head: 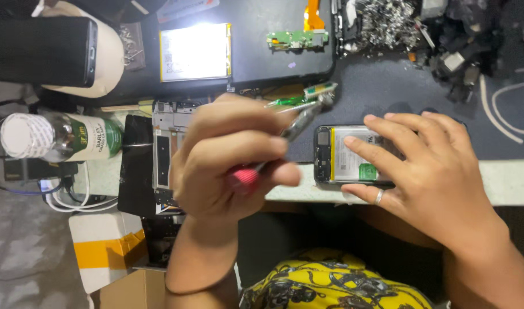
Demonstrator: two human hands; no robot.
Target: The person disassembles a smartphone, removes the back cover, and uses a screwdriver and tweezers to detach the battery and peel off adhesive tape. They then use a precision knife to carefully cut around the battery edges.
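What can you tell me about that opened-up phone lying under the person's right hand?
The opened phone lies flat with its back cover off, on the near edge of the dark mat at the table edge. It has a dark frame. Inside, a pale battery with a green label fills most of it, and small dark parts sit at its left end. The right hand rests on it with fingers spread, hiding its right part. The screwdriver in the left hand hovers nearby; whether it touches is unclear.

Opened black smartphone with exposed battery (348, 155) at the grey desk's front edge (502, 183); clear plastic bottle (56, 137) far left; loose silver battery pack (194, 51) behind, between them.
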